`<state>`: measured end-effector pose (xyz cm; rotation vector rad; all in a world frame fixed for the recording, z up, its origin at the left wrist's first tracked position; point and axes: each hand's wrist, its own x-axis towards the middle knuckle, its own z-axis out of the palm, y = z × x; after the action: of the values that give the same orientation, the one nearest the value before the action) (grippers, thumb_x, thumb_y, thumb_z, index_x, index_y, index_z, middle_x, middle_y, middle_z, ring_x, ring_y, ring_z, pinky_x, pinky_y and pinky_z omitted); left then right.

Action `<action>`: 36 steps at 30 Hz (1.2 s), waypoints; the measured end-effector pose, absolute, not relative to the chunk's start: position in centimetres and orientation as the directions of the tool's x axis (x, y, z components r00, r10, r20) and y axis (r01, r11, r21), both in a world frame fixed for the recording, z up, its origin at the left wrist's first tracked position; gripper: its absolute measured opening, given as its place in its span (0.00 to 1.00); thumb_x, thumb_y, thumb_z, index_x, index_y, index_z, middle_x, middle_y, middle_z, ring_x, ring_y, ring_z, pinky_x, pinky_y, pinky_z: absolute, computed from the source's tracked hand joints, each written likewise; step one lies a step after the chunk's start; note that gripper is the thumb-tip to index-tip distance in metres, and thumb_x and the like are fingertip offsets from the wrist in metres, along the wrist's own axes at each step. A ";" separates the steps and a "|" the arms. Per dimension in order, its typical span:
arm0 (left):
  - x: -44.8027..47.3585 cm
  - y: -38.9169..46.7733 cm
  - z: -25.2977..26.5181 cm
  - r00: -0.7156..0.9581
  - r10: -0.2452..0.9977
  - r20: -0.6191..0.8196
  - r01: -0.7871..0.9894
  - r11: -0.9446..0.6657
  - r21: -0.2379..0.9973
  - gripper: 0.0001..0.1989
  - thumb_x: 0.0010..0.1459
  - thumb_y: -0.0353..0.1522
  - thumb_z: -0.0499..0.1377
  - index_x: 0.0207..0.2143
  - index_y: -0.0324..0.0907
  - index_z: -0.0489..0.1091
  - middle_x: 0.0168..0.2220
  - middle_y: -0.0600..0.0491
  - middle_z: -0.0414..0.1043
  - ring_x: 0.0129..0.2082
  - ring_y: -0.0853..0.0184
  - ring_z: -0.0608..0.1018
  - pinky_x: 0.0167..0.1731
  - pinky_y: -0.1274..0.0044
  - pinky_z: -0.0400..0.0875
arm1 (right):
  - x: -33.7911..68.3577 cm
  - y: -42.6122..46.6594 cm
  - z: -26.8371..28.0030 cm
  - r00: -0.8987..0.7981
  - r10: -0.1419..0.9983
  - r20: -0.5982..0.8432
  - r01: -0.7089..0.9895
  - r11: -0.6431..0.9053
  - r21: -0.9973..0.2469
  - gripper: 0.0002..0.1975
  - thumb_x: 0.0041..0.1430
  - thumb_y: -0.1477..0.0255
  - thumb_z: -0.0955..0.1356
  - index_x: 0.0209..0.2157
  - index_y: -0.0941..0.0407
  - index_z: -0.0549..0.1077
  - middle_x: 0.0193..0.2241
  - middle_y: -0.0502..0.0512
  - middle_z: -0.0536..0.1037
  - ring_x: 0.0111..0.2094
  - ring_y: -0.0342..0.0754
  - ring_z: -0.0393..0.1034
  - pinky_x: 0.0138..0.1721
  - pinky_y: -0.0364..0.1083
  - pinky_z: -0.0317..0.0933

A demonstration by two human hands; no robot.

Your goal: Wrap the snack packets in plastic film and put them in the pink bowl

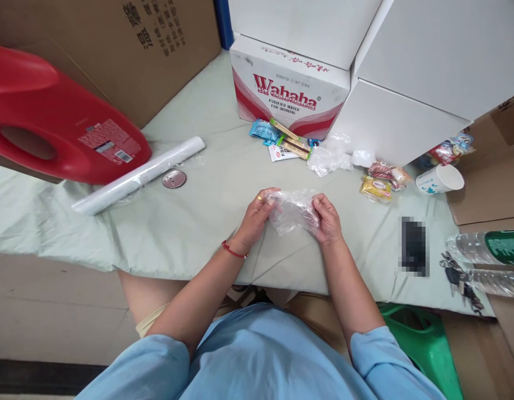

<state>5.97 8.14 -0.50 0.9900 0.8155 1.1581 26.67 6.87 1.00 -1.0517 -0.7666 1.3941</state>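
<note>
A crumpled sheet of clear plastic film [296, 210] stretches between my two hands over the cloth-covered table [223, 222]. My left hand [257, 215] is closed on its left side, thumb on top. On the opposite side my right hand [327, 218] pinches it between thumb and fingers. Whether the film is a bag or a loose piece I cannot tell. Beyond my hands lies another heap of crumpled clear plastic [332, 155]. Off to the left rest a long white roll of plastic film [140, 175] and a round metallic disc [174, 178].
A Wahaba-style red and white carton marked Wahaha [288, 89] stands behind small snack packets [282, 141]. At right are a yellow packet [375, 189], a paper cup [439, 179], a blurred dark object [414, 246], keys [460, 283] and plastic bottles [473, 247]. A red jug [69, 116] leans left.
</note>
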 end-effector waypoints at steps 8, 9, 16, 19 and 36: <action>6.1 8.5 -1.9 -0.034 0.995 0.091 -0.145 -0.096 0.985 0.27 0.55 0.47 0.72 0.54 0.49 0.73 0.53 0.49 0.70 0.41 0.69 0.75 0.37 0.79 0.72 | 26.6 7.0 0.9 0.098 0.987 -0.129 -0.338 -0.089 -0.937 0.25 0.50 0.51 0.79 0.32 0.51 0.66 0.22 0.42 0.63 0.21 0.42 0.56 0.22 0.42 0.55; 6.1 8.4 -1.7 -0.032 0.993 0.117 -0.109 -0.120 0.987 0.24 0.57 0.47 0.71 0.52 0.49 0.76 0.53 0.49 0.70 0.43 0.68 0.75 0.38 0.79 0.73 | 26.6 6.9 0.9 0.092 0.987 -0.134 -0.343 -0.095 -0.935 0.26 0.49 0.51 0.80 0.32 0.51 0.66 0.22 0.42 0.63 0.21 0.42 0.55 0.22 0.42 0.55; 5.6 7.7 -0.1 -0.102 0.981 0.166 -0.168 -0.181 0.969 0.12 0.64 0.45 0.67 0.42 0.48 0.83 0.60 0.47 0.71 0.62 0.60 0.73 0.53 0.71 0.73 | 26.7 7.0 0.7 0.065 0.994 -0.092 -0.335 -0.065 -0.940 0.23 0.53 0.52 0.78 0.32 0.51 0.67 0.24 0.44 0.66 0.22 0.42 0.58 0.22 0.42 0.57; 5.0 7.5 0.4 -0.141 0.986 0.090 -0.271 -0.126 0.954 0.13 0.62 0.46 0.67 0.40 0.47 0.82 0.60 0.48 0.72 0.59 0.61 0.74 0.48 0.74 0.74 | 27.1 7.2 0.6 0.100 0.992 -0.081 -0.334 -0.043 -0.942 0.22 0.53 0.53 0.78 0.32 0.51 0.67 0.26 0.45 0.67 0.26 0.44 0.62 0.27 0.43 0.61; 7.7 10.9 0.0 0.162 0.937 0.311 0.426 -0.351 0.834 0.10 0.60 0.30 0.61 0.40 0.45 0.83 0.36 0.50 0.71 0.41 0.61 0.74 0.49 0.67 0.70 | 27.7 7.3 0.8 0.071 0.995 -0.076 -0.370 -0.044 -0.928 0.22 0.52 0.55 0.77 0.30 0.51 0.66 0.26 0.46 0.70 0.23 0.44 0.62 0.25 0.43 0.59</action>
<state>7.75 10.94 0.04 1.8635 1.2900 1.1376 27.72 7.31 0.80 -1.0090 -0.8393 1.3463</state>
